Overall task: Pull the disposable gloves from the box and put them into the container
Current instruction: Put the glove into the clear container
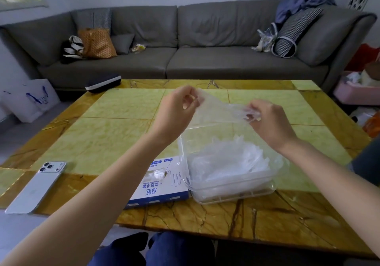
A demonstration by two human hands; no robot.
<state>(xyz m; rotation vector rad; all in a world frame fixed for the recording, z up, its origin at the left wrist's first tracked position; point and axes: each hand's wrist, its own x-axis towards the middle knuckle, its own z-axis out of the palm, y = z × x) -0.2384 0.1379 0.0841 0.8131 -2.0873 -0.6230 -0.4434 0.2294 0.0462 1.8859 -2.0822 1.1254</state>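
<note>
The rectangular stone table has pale yellow-green marbled panels inside an amber-brown veined border, the flat cardboard glove box at lower centre is white with blue lettering, the thin plastic glove mid-frame is colourless and see-through, and the long upholstered sofa across the top is grey.

On the table, the container holds a heap of gloves. The box lies just beside it at 9 o'clock, the phone farther that way, a case at 11 o'clock, the sofa behind at 12.
</note>
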